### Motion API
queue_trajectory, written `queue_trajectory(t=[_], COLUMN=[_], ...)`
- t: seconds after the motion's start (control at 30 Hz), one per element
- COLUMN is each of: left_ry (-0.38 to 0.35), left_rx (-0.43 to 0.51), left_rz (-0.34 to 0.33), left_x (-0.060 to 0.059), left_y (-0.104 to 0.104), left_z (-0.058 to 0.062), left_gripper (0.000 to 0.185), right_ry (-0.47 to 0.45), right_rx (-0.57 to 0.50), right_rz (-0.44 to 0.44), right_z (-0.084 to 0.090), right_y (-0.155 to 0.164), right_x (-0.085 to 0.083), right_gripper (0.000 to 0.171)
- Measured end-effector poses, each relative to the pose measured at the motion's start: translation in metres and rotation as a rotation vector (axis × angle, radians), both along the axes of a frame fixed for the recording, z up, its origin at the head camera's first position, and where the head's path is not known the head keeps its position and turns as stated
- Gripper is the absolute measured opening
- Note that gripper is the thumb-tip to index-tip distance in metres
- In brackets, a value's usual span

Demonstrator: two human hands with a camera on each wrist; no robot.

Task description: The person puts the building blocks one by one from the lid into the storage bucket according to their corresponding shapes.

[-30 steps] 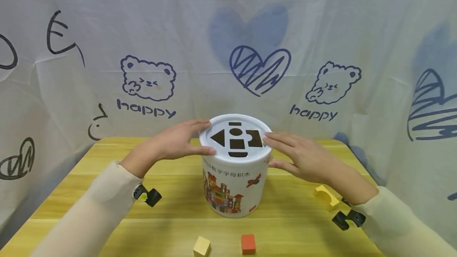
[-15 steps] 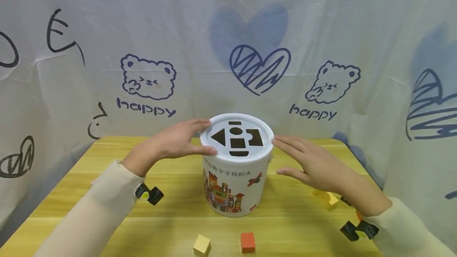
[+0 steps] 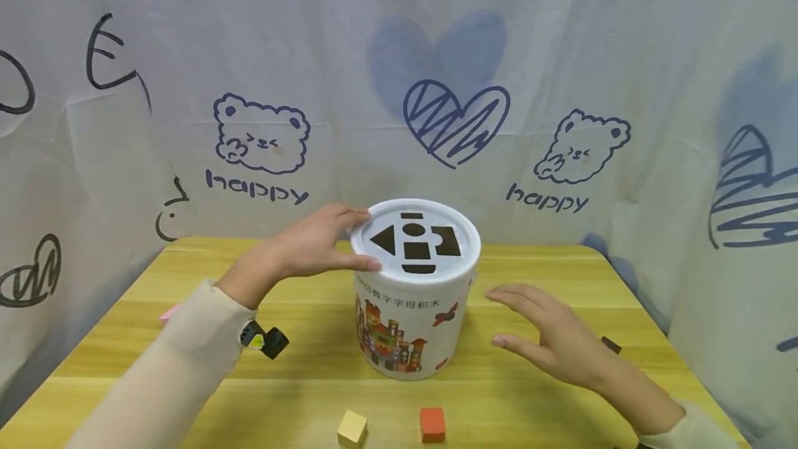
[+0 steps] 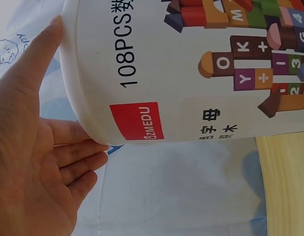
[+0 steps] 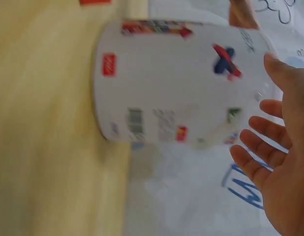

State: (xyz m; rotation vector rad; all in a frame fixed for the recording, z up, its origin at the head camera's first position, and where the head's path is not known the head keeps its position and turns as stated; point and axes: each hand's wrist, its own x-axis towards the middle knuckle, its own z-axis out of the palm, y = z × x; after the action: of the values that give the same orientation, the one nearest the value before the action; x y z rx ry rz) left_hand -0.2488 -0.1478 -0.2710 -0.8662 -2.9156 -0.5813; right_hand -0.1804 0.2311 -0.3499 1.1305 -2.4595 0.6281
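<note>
— How were the hands placed?
— The left hand [image 3: 308, 244] lay flat-fingered against the bucket [image 3: 411, 296] lid's rim; the right hand [image 3: 555, 338] hovered spread beside it (holding nothing), on the tabletop [image 3: 299, 393].

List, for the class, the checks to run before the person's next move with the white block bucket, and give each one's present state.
1. Left hand touches the lid rim: ok.
2. Right hand is on the white block bucket: not ok, it hovers open beside it, apart.
3. Bucket stands upright on the table: ok.
4. Lid is seated level, shape holes uncovered: ok.
5. Lid is fully pressed shut: cannot tell.
6. Loose blocks lie free of the hands: ok; the yellow cube and red cube sit in front of the bucket.
</note>
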Motion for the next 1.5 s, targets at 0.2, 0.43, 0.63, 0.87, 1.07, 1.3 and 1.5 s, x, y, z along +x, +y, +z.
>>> queue_trajectory(t=[0.2,0.43,0.63,0.87,1.07,1.3,1.5], left_ry=[0.01,0.02,0.007,-0.013,-0.018,-0.006,-0.009], left_rx=[-0.012,-0.025,-0.024,-0.033,-0.044,-0.034,-0.04], left_rz=[-0.001,0.005,0.023,0.022,0.019,0.001,-0.002], left_x=[-0.002,-0.002,-0.001,-0.001,-0.001,-0.001,-0.001], left_y=[0.002,0.001,0.001,0.002,0.003,0.001,-0.002], left_z=[0.007,0.01,0.01,0.007,0.006,0.005,0.005], left_gripper=[0.105,0.105,0.106,0.107,0.108,0.106,0.106], right_ry=[-0.19,-0.33,-0.439,-0.549,-0.503,-0.503,-0.567], right_rx=[-0.065,-0.046,-0.03,0.043,0.112,0.118,0.091], right_rz=[0.044,0.076,0.122,0.127,0.137,0.19,0.258], right_z=[-0.021,-0.041,-0.054,-0.073,-0.084,-0.087,-0.086], right_y=[-0.01,-0.026,-0.037,-0.045,-0.052,-0.059,-0.064], right_x=[0.009,0.014,0.013,0.019,0.022,0.023,0.024], right_gripper=[0.051,0.053,0.055,0.059,0.057,0.049,0.035])
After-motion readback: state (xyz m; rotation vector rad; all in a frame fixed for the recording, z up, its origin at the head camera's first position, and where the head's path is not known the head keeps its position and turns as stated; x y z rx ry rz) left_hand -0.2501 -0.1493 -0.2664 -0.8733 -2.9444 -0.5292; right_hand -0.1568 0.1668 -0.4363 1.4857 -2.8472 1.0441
